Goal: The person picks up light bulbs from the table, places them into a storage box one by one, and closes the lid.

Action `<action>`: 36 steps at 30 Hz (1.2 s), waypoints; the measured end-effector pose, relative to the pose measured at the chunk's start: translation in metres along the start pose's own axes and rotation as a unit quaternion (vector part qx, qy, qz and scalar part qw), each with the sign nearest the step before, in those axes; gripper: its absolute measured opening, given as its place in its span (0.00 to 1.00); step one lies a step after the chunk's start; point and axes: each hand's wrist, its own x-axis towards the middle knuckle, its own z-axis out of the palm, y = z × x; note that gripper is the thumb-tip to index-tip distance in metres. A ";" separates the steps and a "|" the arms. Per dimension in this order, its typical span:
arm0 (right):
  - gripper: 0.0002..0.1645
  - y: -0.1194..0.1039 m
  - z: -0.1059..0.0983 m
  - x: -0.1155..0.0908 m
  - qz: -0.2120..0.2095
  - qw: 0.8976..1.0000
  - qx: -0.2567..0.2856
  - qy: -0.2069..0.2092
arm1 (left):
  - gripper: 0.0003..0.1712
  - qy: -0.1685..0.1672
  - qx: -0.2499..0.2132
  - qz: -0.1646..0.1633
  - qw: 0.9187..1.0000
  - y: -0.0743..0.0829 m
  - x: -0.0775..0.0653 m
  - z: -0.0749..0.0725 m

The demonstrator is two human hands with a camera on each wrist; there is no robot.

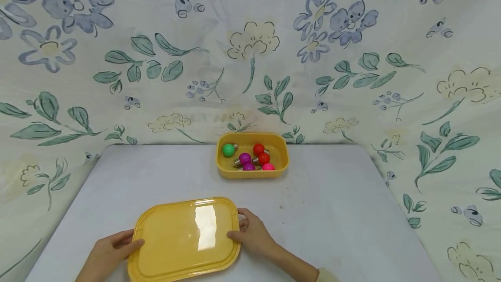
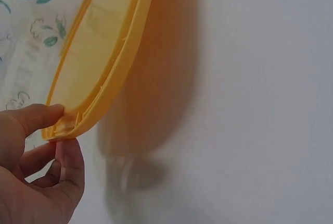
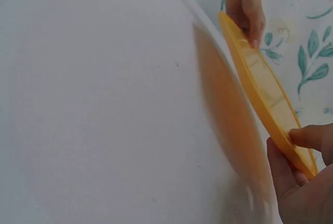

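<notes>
Between my two hands is a yellow plastic lid (image 1: 176,238) with rounded corners and a raised rim, glossy on top. Its left edge is pinched by my left hand (image 1: 106,253), thumb on top and fingers beneath. My right hand (image 1: 255,235) grips the right edge in the same way. In the left wrist view the lid (image 2: 99,62) casts a shadow and is held apart from the table. The right wrist view shows both hands on the lid (image 3: 260,88).
A yellow container (image 1: 250,174) stands at the table's back edge. In it lie small coloured bulbs: a green bulb (image 1: 228,150), two red bulbs (image 1: 258,149), purple bulbs (image 1: 245,158) and a pink bulb (image 1: 268,167). Floral cloth (image 1: 250,90) hangs behind the white table (image 1: 332,221).
</notes>
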 end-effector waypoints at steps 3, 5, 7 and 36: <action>0.38 -0.004 -0.008 0.002 0.010 1.000 0.008 0.003 | 0.57 -0.005 -0.017 -0.003 1.000 0.010 0.002 0.005; 0.38 -0.007 -0.014 0.003 0.015 1.000 0.009 0.010 | 0.56 -0.005 -0.029 -0.010 1.000 0.017 0.003 0.008; 0.38 -0.009 -0.021 0.004 0.015 1.000 0.016 0.017 | 0.55 -0.005 -0.049 -0.015 0.999 0.024 0.004 0.010; 0.39 -0.037 -0.107 0.021 0.025 0.998 0.024 0.059 | 0.31 -0.047 -0.099 0.138 0.984 0.113 0.023 0.037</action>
